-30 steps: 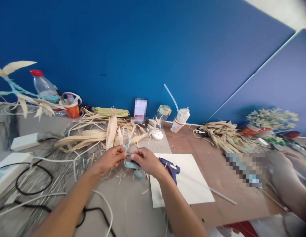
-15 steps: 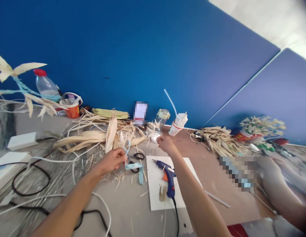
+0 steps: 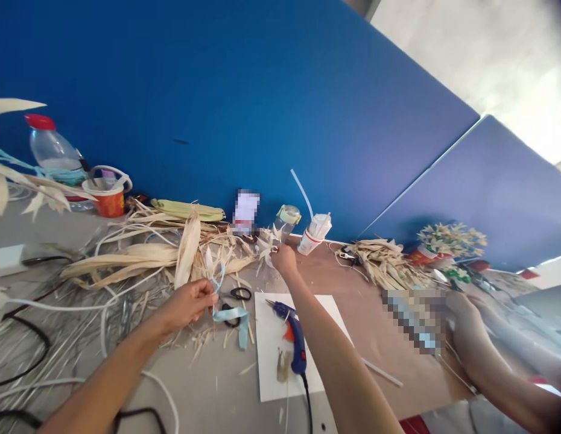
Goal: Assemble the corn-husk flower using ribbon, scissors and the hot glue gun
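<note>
My left hand (image 3: 192,304) is closed in a pinch on a thin stem wrapped in light blue tape, with pale husk petals rising above it. A loose strip of the blue tape (image 3: 237,314) trails from these fingers across a pair of black-handled scissors (image 3: 240,293). My right hand (image 3: 284,260) reaches forward, its fingers closed at a small white object beside a pale husk flower (image 3: 266,244). What the fingers hold there is mostly hidden. Under my right forearm, a blue glue gun (image 3: 299,349) lies on a white sheet (image 3: 271,386).
Dried corn husks (image 3: 126,262) and a corn cob (image 3: 187,210) lie at left. Behind stand a red-capped bottle (image 3: 54,147), a red bucket (image 3: 111,204), a phone (image 3: 245,211), a jar (image 3: 287,220) and a paper cup (image 3: 309,242). Another person's arm (image 3: 479,343) rests at right.
The view has shifted, so things sit further left. My right hand has moved slightly at the small white object. My left hand keeps its pinch on the blue-taped stem.
</note>
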A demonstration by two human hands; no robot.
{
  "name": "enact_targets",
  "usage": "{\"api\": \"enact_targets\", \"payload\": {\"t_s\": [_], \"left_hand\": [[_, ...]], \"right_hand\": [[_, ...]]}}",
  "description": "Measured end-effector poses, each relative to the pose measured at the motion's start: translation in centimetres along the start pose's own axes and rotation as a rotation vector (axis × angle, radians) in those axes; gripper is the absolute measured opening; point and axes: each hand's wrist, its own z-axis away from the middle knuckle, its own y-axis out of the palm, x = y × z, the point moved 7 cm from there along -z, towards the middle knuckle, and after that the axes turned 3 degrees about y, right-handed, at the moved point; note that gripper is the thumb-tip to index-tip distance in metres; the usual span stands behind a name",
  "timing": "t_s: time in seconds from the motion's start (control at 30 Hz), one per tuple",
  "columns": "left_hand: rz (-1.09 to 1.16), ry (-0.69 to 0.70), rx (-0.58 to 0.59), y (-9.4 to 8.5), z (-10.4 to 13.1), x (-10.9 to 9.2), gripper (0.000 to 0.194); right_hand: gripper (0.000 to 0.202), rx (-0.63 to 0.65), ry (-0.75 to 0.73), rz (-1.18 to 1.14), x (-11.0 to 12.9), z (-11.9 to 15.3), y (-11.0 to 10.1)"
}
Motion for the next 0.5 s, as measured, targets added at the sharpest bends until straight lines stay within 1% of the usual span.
{"api": "enact_targets", "payload": {"t_s": [0.17, 0.3, 0.4, 0.5], "left_hand": [[0.004, 0.006, 0.003, -0.1, -0.2, 0.6, 0.029], [0.0, -0.009, 0.016, -0.1, -0.4, 0.9, 0.03], [0.001, -0.013, 0.017, -0.1, -0.5, 1.0, 0.031], [-0.001, -0.007, 0.018, 0.0, -0.5, 1.0, 0.029]], "right_hand": [[0.015, -0.017, 0.005, -0.079, -0.2, 0.0, 0.3], [0.01, -0.021, 0.032, -0.222, -0.6, 0.1, -0.2], [0.011, 0.041, 0.031, -0.392, -0.6, 0.7, -0.8], [0.015, 0.162, 0.01, -0.585, 0.2, 3.1, -1.2]]}}
